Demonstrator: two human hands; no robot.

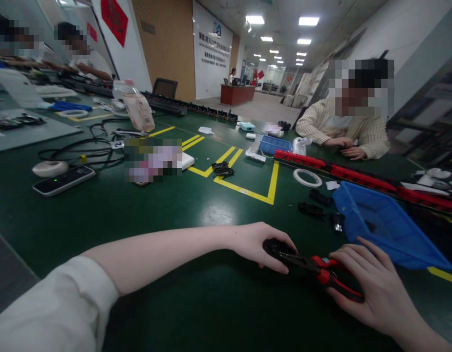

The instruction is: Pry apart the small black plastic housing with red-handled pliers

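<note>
My left hand (pixel 260 244) is closed round a small black part (pixel 272 247), its fingers and thumb on either side. In my right hand (pixel 372 281) are red-and-black pliers (pixel 321 264), gripped by the handles. Their jaws point left and reach to the black part between my left fingers. Whether the jaws bite on it, I cannot make out. Right beside my right hand stands a blue plastic bin (pixel 390 225). Several black parts (pixel 312 209) lie on the green table just beyond my hands.
Yellow tape (pixel 247 191) marks the green table (pixel 167 205). A white ring (pixel 307 178) and red strips (pixel 335 168) lie at the right. At the left are a black device (pixel 64 181), cables and a bottle (pixel 138 107). Across the table sits a person (pixel 345 122).
</note>
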